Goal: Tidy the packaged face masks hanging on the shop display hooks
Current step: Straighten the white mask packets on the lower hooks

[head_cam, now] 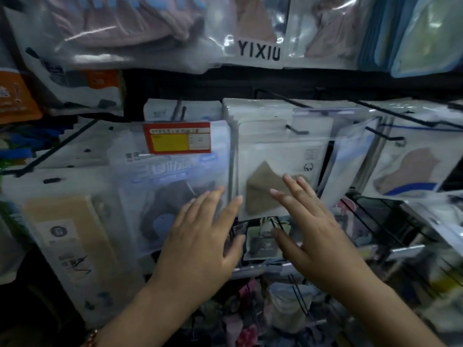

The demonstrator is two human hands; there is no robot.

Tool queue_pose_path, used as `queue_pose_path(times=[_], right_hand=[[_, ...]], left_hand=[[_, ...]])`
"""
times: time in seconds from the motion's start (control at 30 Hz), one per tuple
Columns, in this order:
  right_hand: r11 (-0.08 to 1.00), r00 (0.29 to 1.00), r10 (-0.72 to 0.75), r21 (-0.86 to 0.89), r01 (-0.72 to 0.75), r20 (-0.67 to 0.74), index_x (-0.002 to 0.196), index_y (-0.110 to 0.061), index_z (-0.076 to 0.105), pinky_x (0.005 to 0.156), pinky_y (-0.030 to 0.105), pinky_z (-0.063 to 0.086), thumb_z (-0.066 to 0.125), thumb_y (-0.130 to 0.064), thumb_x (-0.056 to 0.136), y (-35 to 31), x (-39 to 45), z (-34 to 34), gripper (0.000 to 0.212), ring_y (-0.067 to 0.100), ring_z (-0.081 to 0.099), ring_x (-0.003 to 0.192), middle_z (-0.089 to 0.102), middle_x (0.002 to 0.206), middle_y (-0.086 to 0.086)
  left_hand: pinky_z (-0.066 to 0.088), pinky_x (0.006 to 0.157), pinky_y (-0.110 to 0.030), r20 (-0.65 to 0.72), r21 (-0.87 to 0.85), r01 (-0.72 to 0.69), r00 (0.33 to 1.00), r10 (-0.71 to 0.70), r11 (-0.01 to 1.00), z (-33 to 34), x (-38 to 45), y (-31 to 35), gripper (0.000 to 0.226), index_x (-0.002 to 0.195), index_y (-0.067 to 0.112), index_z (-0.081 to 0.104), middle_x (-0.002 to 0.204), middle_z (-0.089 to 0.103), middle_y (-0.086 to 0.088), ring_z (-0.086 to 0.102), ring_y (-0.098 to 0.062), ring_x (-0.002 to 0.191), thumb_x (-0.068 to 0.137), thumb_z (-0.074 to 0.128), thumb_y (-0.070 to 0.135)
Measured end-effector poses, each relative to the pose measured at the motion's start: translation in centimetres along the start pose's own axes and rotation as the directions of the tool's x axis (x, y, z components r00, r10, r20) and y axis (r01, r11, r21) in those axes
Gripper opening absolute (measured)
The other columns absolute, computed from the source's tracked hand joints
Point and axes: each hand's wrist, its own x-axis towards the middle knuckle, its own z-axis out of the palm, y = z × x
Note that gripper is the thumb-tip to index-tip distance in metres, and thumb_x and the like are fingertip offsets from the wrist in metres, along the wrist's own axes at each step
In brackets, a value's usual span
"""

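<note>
- Dim overall, lower area dark.
- White glare streaks on glossy clear plastic mask packets (pixel 140 28) at top.
- Soft motion blur throughout; wide-angle bending at edges.

The price tag (pixel 177 138) is red with a yellow block; the middle packet (pixel 280 156) is frosted white around a khaki-brown mask (pixel 265 194); the left packet (pixel 172 176) carries pale blue lettering over a dark grey mask; the hooks (pixel 297 131) are black; overhead, black "YIXIU" lettering (pixel 258 51) on white
</note>
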Motion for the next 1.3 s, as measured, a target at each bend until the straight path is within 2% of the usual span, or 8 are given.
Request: queue_pose_path(times=[0.13,0.23,0.33,0.43,0.7,0.9,1.13,1.3], right_hand=[[0.994,0.993,0.111,-0.013,-0.11,0.047,0.15,-0.045,0.02,0.114,0.025,0.005,0.049,-0.048,0.096,3.7,-2.1,-1.0,0.062,-0.002,-0.016,0.146,-0.012,0.158,-0.029],[0.983,0.981,0.183,-0.011,-0.183,0.06,0.149,-0.046,0.02,0.117,0.031,0.012,0.053,-0.046,0.096,6.5,-3.4,-1.9,0.062,0.0,-0.013,0.147,-0.006,0.16,-0.025],[0.975,0.974,0.22,-0.005,-0.22,0.057,0.148,-0.043,0.025,0.119,0.037,0.017,0.054,-0.045,0.095,9.0,-4.2,-2.8,0.06,0.004,-0.008,0.149,0.002,0.162,-0.019],[0.966,0.963,0.257,0.003,-0.258,0.08,0.15,-0.041,0.024,0.119,0.033,0.013,0.054,-0.044,0.096,11.3,-4.7,-3.8,0.062,0.004,-0.009,0.149,-0.001,0.161,-0.02],[0.949,0.947,0.297,0.069,-0.307,0.118,0.151,-0.042,0.023,0.122,0.033,0.015,0.056,-0.041,0.095,17.2,-4.3,-5.6,0.065,0.001,-0.002,0.149,0.003,0.161,-0.022],[0.942,0.944,0.301,0.113,-0.316,0.137,0.152,-0.039,0.021,0.117,0.026,0.019,0.058,-0.041,0.094,19.9,-2.5,-6.2,0.069,0.001,0.009,0.147,0.009,0.155,-0.026],[0.924,0.953,0.275,0.239,-0.299,0.128,0.152,-0.036,0.026,0.116,0.027,0.024,0.061,-0.037,0.094,21.4,-0.8,-6.1,0.068,0.001,0.019,0.145,0.021,0.159,-0.017],[0.919,0.967,0.241,0.301,-0.255,0.084,0.149,-0.038,0.028,0.104,0.014,0.024,0.063,-0.033,0.093,21.7,-0.8,-6.2,0.065,-0.014,0.023,0.129,0.029,0.143,-0.028]], left_hand=[[0.049,0.1,-0.044,0.097,-0.02,-0.008,0.995,0.01,1.0,1.3,1.5,3.4,0.059,0.143,0.028,0.049,0.143,0.053,-0.003,0.053,-0.024,0.127,0.09,0.047,0.054],[0.049,0.099,-0.044,0.132,-0.048,0.001,0.991,0.006,0.999,2.4,2.7,5.9,0.06,0.144,0.03,0.049,0.144,0.053,-0.003,0.056,-0.026,0.127,0.089,0.049,0.054],[0.038,0.11,-0.041,0.16,-0.083,0.014,0.987,0.0,0.996,3.3,4.2,8.6,0.06,0.152,0.036,0.033,0.156,0.039,0.001,0.043,-0.024,0.139,0.096,0.044,0.053],[0.021,0.118,-0.034,0.16,-0.134,0.027,0.987,-0.005,0.991,4.7,5.4,10.7,0.064,0.156,0.042,0.009,0.164,0.018,0.007,0.023,-0.017,0.148,0.1,0.038,0.053],[0.032,0.108,-0.025,0.086,-0.249,0.144,0.988,-0.126,0.958,7.5,8.2,13.8,0.069,0.156,0.039,0.007,0.153,0.032,0.016,0.032,-0.006,0.137,0.099,0.044,0.049],[0.038,0.104,-0.03,0.172,-0.502,0.364,0.931,-0.321,0.785,9.1,9.7,14.9,0.066,0.154,0.042,0.023,0.148,0.037,0.022,0.038,-0.003,0.135,0.096,0.053,0.052],[0.052,0.083,-0.018,0.236,-0.76,0.428,0.883,-0.406,0.489,10.5,12.8,15.8,0.03,0.122,0.044,0.06,0.108,0.067,0.031,0.062,0.009,0.102,0.093,0.066,0.038],[0.059,0.08,-0.038,0.229,-0.77,0.441,0.865,-0.446,0.461,10.7,13.5,16.1,0.012,0.102,0.028,0.072,0.094,0.075,0.013,0.07,-0.002,0.087,0.096,0.064,0.034]])
